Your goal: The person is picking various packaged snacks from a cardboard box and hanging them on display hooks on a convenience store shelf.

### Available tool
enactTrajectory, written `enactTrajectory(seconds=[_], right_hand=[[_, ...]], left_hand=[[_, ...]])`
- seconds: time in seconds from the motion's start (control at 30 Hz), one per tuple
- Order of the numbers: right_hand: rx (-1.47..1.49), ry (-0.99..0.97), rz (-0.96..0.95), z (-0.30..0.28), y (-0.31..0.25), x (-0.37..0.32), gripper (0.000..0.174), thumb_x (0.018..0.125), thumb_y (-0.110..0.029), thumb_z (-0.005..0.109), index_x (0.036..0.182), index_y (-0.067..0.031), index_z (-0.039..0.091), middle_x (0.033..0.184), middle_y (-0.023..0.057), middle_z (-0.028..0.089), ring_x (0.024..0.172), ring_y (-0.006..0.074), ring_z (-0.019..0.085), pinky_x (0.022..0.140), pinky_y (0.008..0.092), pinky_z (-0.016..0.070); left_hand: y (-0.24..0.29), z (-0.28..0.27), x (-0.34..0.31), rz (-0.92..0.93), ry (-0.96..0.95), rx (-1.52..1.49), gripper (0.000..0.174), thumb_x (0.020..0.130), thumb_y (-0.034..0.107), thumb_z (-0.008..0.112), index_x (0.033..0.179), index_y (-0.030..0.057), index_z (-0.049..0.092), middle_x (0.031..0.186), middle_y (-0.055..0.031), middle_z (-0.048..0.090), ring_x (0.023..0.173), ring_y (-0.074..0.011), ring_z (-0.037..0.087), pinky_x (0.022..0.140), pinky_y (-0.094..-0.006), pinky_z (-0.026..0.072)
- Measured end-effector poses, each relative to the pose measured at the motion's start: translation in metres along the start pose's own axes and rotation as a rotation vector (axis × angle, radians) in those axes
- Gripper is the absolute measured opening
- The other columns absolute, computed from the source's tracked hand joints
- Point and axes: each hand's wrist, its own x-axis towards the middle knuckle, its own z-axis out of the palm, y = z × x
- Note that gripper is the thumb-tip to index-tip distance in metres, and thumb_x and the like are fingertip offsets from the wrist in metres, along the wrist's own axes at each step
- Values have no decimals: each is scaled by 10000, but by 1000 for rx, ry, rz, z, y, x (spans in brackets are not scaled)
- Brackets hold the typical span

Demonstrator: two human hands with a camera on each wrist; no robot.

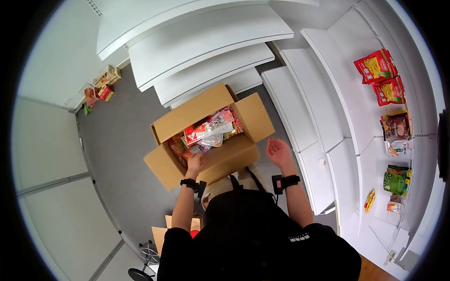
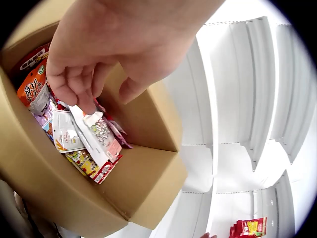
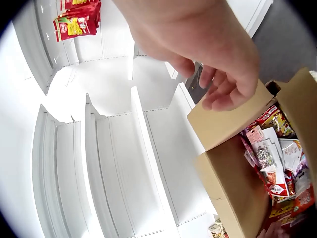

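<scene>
An open cardboard box (image 1: 187, 117) stands on the floor, with several snack packets (image 1: 211, 129) heaped inside. The left hand (image 1: 195, 162) is over the box's near left part; in the left wrist view that hand (image 2: 109, 54) has its fingers bent downward above the packets (image 2: 91, 139), and whether they touch one is unclear. To the right of the box the right hand (image 1: 280, 152) is raised, palm up with loosely curled fingers, holding nothing. The right wrist view shows this hand (image 3: 213, 64) beside a box flap (image 3: 230, 119), its fingers loosely bent.
White shelves (image 1: 211, 42) stand beyond the box, and more shelves (image 1: 304, 112) line the right. Red snack bags (image 1: 377, 66) and a green bag (image 1: 396, 180) hang at the far right. Small goods (image 1: 107, 77) lie in the far left corner; another carton (image 1: 159, 236) is behind, at lower left.
</scene>
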Motion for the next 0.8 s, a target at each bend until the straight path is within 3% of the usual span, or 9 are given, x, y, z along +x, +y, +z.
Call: enactTrajectory(seconds=[0.1,0.23,0.33,0.47,0.53,0.6,0.7,0.8], right_hand=[[52,60,15,-12,3,-3,186,865,-166,571,990,-27,572,1051,99,603,953,230,577,814,362,482],[39,154,8,-26,-3,-8,200,870,-181,572,1002,-30,566,1076,106,594,955,239,575,819,372,484],[55,195,18,-30,-9,-8,216,871,-189,571,1013,-26,566,1077,114,594,948,246,572,823,377,482],[66,127,75,-46,-14,-4,206,885,-177,561,1015,-17,571,1065,115,599,958,244,572,837,380,479],[50,124,94,-42,-23,-1,205,885,-173,560,1014,-15,576,1060,120,602,957,246,573,842,380,476],[43,172,116,-29,-27,-1,202,883,-170,561,1007,-12,584,1051,124,606,953,248,574,847,381,473],[15,148,155,-25,-33,8,206,886,-172,558,1006,-9,599,1045,131,617,948,251,580,856,376,470],[-10,103,214,-21,-36,19,222,892,-184,554,1024,-12,601,1051,131,624,956,253,584,866,372,467]], left_hand=[[-21,-7,59,-105,-81,51,185,801,262,619,854,88,580,763,-13,576,564,-108,546,451,-222,386],[-28,15,108,-205,82,164,203,810,289,609,917,117,594,811,12,580,587,-121,548,429,-260,410],[-23,32,127,-147,141,278,274,804,306,596,831,34,611,700,-51,592,519,-162,554,442,-300,423],[-34,38,162,-199,147,252,273,805,289,616,861,22,626,711,-62,607,542,-149,583,439,-285,443],[-75,22,207,25,81,458,271,819,287,601,867,21,633,711,-66,610,551,-145,595,437,-282,449],[-82,29,218,87,31,527,255,835,291,586,926,57,634,750,-52,609,590,-133,595,452,-274,442],[-49,41,206,-56,-51,417,260,854,313,568,1046,144,617,835,-18,603,693,-118,594,530,-287,432],[-43,58,212,-209,129,174,245,846,253,576,991,62,629,762,-64,631,604,-161,631,445,-306,466]])
